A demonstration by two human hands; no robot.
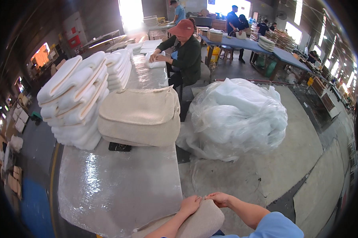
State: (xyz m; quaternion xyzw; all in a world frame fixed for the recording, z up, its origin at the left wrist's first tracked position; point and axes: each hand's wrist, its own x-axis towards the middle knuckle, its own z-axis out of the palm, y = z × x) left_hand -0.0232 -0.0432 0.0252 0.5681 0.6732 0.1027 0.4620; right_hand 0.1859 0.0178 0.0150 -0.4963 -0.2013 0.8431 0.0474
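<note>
A beige fabric cushion cover (204, 221) lies at the lower edge, partly over the front right of the table and partly toward my body. My left hand (190, 204) is closed on the cover's far edge. Close beside it, my right hand (220, 199) pinches the same edge near the corner, fingertips pressed together. Something small and pale shows between the two hands, too small to make out. Farther up the table sits a stack of beige cushion covers (141, 115), with a flat black object (120, 147) partly under its near side.
A plastic-wrapped table (119, 182) stretches ahead. Tall piles of folded white padding (74, 99) stand at its left. A big clear bag of white stuffing (238, 119) rests on the floor at right. A co-worker in a red cap (183, 28) sits beyond; blue tables (242, 43) stand behind.
</note>
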